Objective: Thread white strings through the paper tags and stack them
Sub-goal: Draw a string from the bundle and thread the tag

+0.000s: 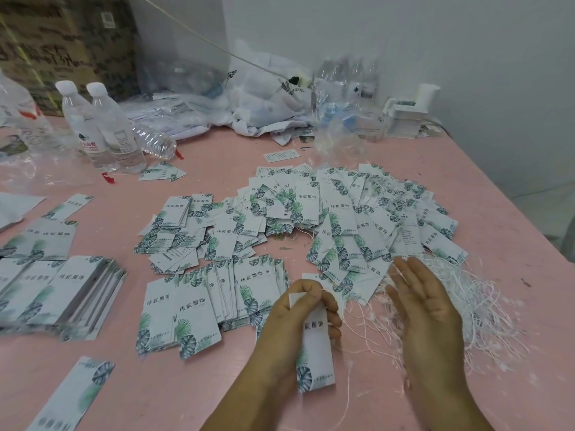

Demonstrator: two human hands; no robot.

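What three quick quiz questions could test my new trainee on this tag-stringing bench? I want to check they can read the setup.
1. True or false: the left hand holds a paper tag.
2. Which side of the right hand does the pile of white strings lie on: A left, B right?
3. What colour is the table?

Key: 1 true; 2 B; 3 pink.
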